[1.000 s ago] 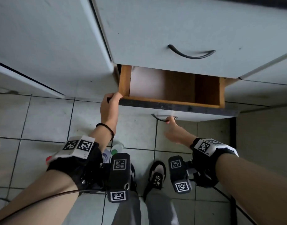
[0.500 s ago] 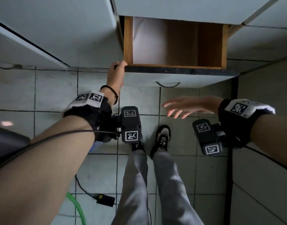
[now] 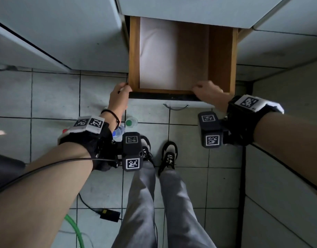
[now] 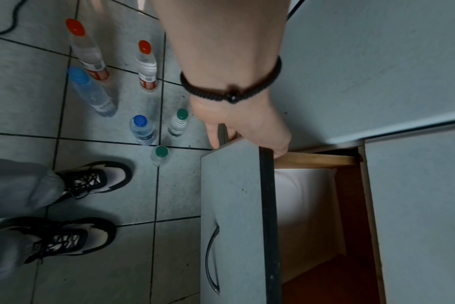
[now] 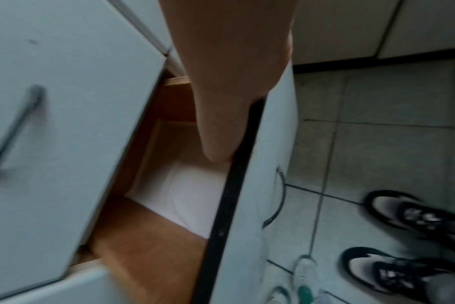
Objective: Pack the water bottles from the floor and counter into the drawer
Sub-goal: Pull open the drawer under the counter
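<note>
The wooden drawer [image 3: 133,51] stands pulled out, with a white liner [image 3: 159,56] on its floor and no bottle in it. My left hand [image 3: 121,92] grips the left corner of the drawer front [image 4: 231,185], thumb outside and fingers inside. My right hand [image 3: 207,91] curls over the top edge near the right end. Several water bottles stand on the tiles left of the drawer: red-capped [image 4: 75,27], blue-capped [image 4: 139,121] and green-capped [image 4: 161,151]. In the head view my left wrist hides most of them; one green cap [image 3: 131,122] shows.
A shut grey drawer [image 5: 52,102] with a dark handle sits above the open one. My two shoes [image 3: 169,155] stand on the tiles just before the drawer. A black adapter [image 3: 110,214] with cable and a green hose [image 3: 76,231] lie behind my feet. Cabinet fronts flank both sides.
My right hand let go of the drawer's handle, swung up and now holds the top edge of the front. The drawer has come further out. My left hand kept its grip.
</note>
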Motion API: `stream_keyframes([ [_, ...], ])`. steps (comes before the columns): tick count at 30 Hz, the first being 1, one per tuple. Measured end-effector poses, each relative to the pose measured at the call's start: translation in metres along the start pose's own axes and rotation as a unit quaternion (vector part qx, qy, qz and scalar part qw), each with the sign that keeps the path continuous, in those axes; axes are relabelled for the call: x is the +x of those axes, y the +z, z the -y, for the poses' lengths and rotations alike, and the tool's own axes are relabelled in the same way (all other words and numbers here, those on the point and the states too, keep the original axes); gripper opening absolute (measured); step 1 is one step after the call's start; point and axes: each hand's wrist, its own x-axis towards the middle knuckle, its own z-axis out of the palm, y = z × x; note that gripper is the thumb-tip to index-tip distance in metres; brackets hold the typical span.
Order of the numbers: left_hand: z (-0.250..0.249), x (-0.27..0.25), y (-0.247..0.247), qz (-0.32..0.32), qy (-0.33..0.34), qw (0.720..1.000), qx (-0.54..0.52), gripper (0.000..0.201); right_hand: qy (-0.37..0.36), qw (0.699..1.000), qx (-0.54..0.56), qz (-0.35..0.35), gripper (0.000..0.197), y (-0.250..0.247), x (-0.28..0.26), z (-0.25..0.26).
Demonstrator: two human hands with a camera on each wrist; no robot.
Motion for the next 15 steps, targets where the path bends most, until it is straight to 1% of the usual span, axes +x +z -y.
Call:
stream_keyframes([
  [2, 0.008, -0.005, -0.001, -0.003, -0.004, 1.000, 0.006, 0.031, -0.004, 0.996, -0.086, 0.027, 0.041, 0.010, -0.007, -0.007],
  [3, 0.010, -0.007, -0.002, -0.003, -0.008, 1.000, 0.008, 0.033, -0.009, 0.994, -0.101, 0.032, 0.042, 0.012, -0.011, -0.007],
  [8, 0.021, -0.022, -0.005, 0.000, -0.037, 0.999, 0.022, 0.035, 0.003, 0.992, -0.099, 0.083, 0.041, 0.021, -0.023, -0.011],
  [11, 0.028, -0.031, -0.007, -0.014, -0.044, 0.998, 0.050, 0.034, -0.011, 0.990, -0.106, 0.088, 0.042, 0.028, -0.033, -0.019],
  [13, 0.034, -0.036, -0.008, -0.023, -0.047, 0.997, 0.064, 0.031, -0.022, 0.989, -0.106, 0.096, 0.043, 0.032, -0.039, -0.023],
  [15, 0.041, -0.039, -0.008, -0.026, -0.052, 0.997, 0.059, 0.023, -0.029, 0.989, -0.099, 0.109, 0.044, 0.035, -0.042, -0.027],
])
